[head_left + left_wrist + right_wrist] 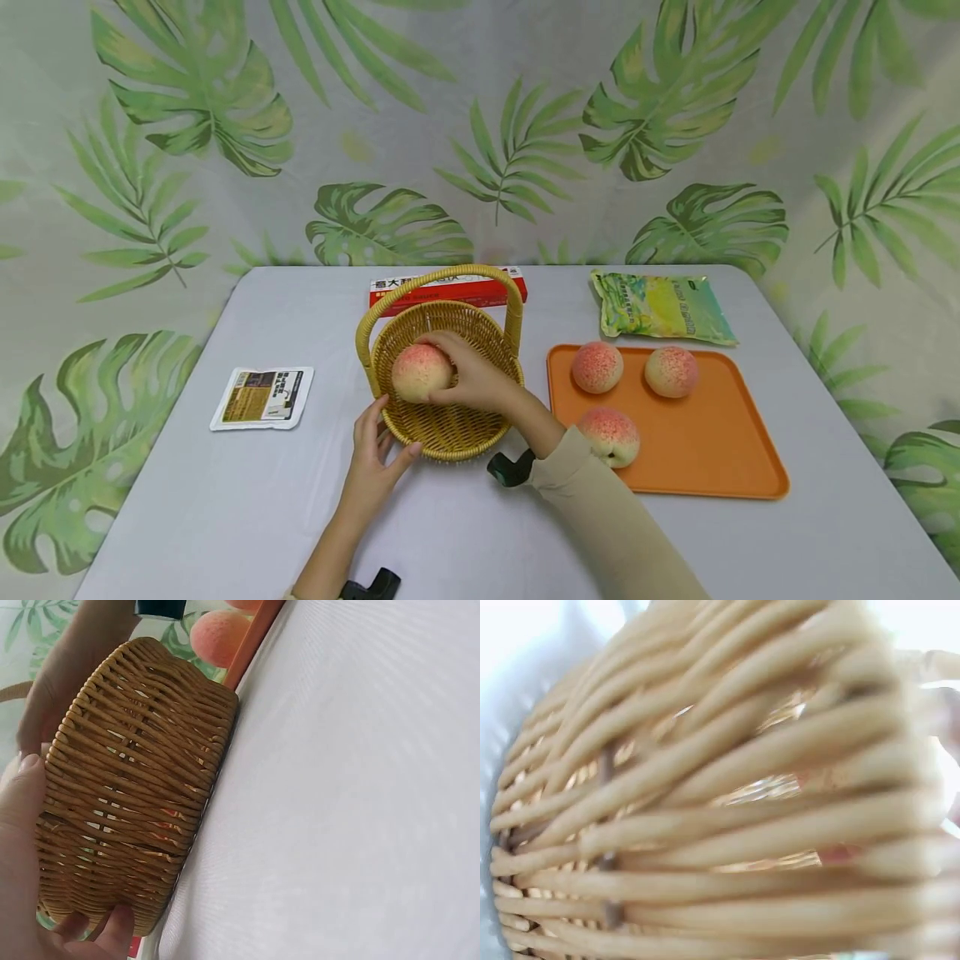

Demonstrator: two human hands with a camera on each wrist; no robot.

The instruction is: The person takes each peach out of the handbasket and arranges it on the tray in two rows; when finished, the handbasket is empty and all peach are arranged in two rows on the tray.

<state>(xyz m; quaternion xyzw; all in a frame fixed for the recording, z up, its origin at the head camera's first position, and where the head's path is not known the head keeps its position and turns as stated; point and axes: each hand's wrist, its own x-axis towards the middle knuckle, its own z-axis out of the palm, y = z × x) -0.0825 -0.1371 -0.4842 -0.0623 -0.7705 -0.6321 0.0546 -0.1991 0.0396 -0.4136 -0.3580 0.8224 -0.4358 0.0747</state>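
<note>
A peach (pixel 420 374), pink on top and pale yellow below, is inside a woven wicker basket (pixel 450 454) with a tall arched handle. My right hand (pixel 471 379) reaches over the rim and grips the peach from its right side. At the basket's front left, my left hand (pixel 377 462) holds the outside, with the thumb at the front rim and the fingers round the left side. In the left wrist view the thumb and fingertips touch the weave (pixel 135 772). Blurred wicker (pixel 705 795) fills the right wrist view, hiding most of the right hand's grip.
On the right, an orange tray (pixel 712 450) bears three peaches (pixel 597 367). Behind it lies a green and yellow packet (pixel 663 307). A red and white box (pixel 480 292) stands behind the basket. A flat white-edged packet (pixel 262 398) lies to the left.
</note>
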